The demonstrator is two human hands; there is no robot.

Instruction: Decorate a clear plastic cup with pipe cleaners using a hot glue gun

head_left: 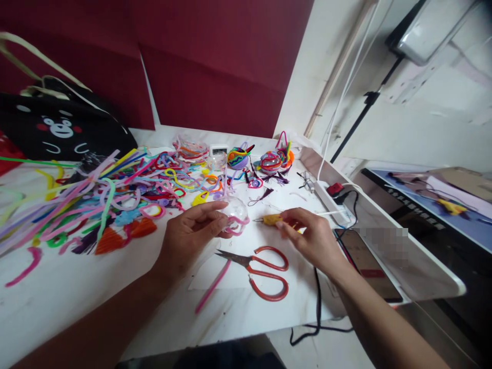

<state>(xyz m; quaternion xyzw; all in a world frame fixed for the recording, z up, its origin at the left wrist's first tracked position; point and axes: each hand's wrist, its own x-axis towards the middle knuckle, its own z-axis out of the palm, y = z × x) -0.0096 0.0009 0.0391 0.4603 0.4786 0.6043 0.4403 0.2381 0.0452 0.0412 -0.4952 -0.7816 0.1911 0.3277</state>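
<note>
The clear ball is held above the middle of the table, well in from its near edge, by the left hand; that grip is narrow, thumb and fingers pinching the ball's left side; the ball looks thin-walled and hollow, so it should be light, stiff, rather slippery and apt to crack under a hard squeeze; the pink fuzzy strip around its lower part looks soft and bendable, likely to shift if pushed; a gentle pinch on bare plastic (clear of the strip) seems the best hold. The right hand has its grip closed on the yellow tool, whose slim metal tip points at the ball; the tool looks stiff and is best taken by its body, back from the tip.

Pale characters run along the printed panel beyond the table's right edge, too slanted and blurred for me to read; the phone just inside that edge shows no legible text; the black bag near the far left corner bears a cartoon face, with no brand legible.
</note>
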